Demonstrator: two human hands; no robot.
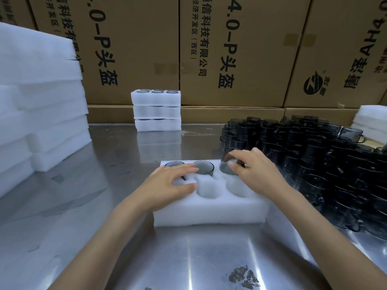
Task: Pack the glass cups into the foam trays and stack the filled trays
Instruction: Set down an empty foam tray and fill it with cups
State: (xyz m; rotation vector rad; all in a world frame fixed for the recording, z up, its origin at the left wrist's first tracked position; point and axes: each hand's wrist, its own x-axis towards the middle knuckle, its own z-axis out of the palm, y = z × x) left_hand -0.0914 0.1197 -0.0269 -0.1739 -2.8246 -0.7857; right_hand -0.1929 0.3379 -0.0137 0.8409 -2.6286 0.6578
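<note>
foam trays (pixel 209 212) – white | glass cups (pixel 314 164) – smoky dark grey | cartons (pixel 240 49) – brown, black print

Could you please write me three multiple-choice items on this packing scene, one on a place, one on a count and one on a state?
1. Where is the stack of filled trays?
A. against the cardboard boxes
B. on the pile of loose cups
C. under the left hand

2. How many trays are in that stack?
A. one
B. three
C. six

3. What is the right hand doing?
A. resting flat on the table
B. holding a glass cup at the tray's far right pocket
C. lifting the tray

Answers: 1 A, it stands at the boxes' foot; 2 B, three layers show; 3 B, fingers curl round the cup.
</note>
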